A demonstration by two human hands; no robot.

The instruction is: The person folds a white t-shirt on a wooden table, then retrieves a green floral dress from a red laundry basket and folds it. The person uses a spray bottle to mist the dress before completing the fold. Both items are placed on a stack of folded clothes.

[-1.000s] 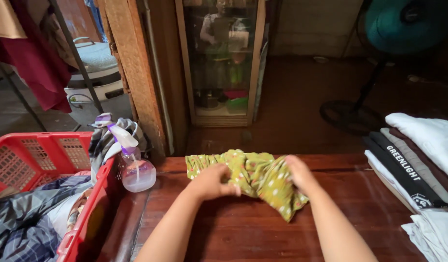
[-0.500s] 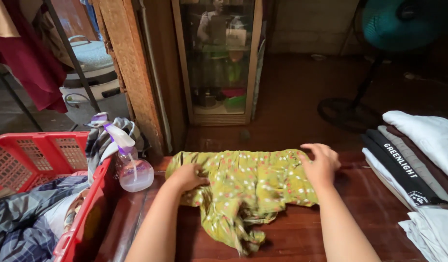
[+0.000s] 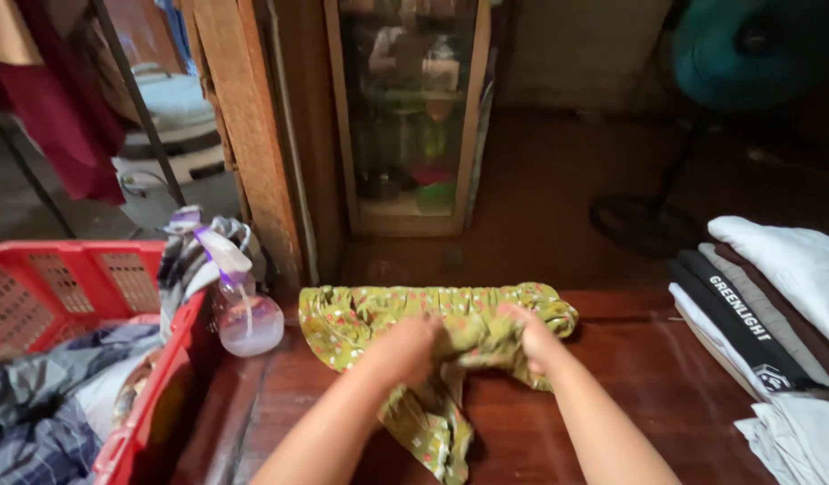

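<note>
Hands moved inward | left hand [image 3: 405, 346], right hand [image 3: 533, 339] grip green garment [image 3: 360, 314] mid-cloth

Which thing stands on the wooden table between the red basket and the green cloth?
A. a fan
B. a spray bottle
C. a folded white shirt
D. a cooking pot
B: a spray bottle with pale liquid and a purple and white nozzle stands on the table, right beside the red basket and left of the green cloth.
</note>
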